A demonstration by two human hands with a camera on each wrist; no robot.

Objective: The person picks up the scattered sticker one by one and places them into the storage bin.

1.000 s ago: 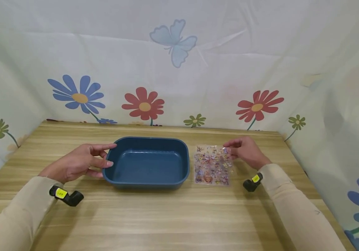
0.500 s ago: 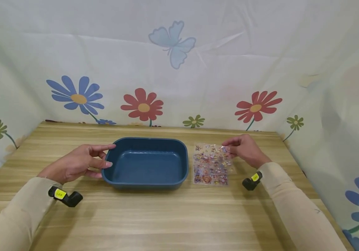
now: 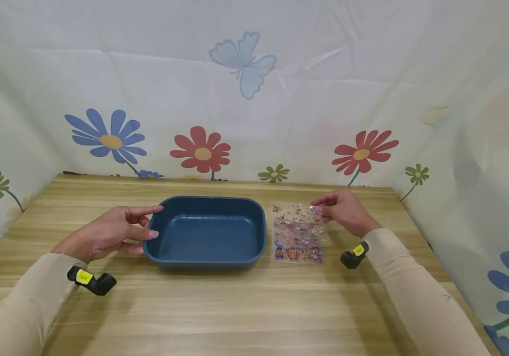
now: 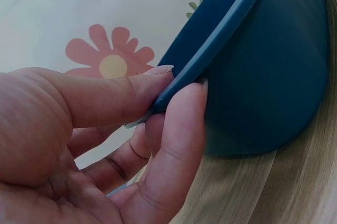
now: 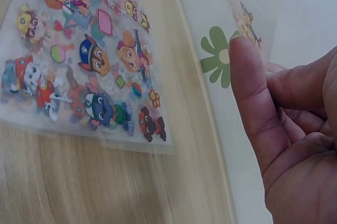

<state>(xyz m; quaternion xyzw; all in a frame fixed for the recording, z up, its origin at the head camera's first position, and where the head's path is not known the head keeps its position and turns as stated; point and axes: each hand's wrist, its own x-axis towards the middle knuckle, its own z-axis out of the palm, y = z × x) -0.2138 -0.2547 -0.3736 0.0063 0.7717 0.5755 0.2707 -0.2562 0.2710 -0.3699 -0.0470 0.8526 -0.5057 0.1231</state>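
A dark blue plastic basin [image 3: 207,242] sits upright on the table. My left hand [image 3: 112,232] holds its left end, thumb inside the rim [image 4: 216,39] and fingers outside. To the basin's right, my right hand [image 3: 345,212] pinches the upper right corner of a clear sticker sheet [image 3: 294,220]. That sheet is raised and overlaps more sticker sheets [image 3: 299,255] lying on the table. In the right wrist view, the lower sheets [image 4: 216,39] are out of the hand, while the sticker sheets [image 5: 100,60] show cartoon puppies; part of the pinched sheet shows above my right thumb [image 5: 253,81].
The wood-grain table [image 3: 219,311] ends at a back edge against a white cloth backdrop [image 3: 148,79] printed with flowers and a butterfly. Cloth also rises along both sides. A black wrist camera [image 3: 92,281] is strapped to each sleeve.
My right hand has shifted slightly left and lifted the pinched sticker sheet, uncovering more of the sheets beneath. The left hand and the basin hold their place.
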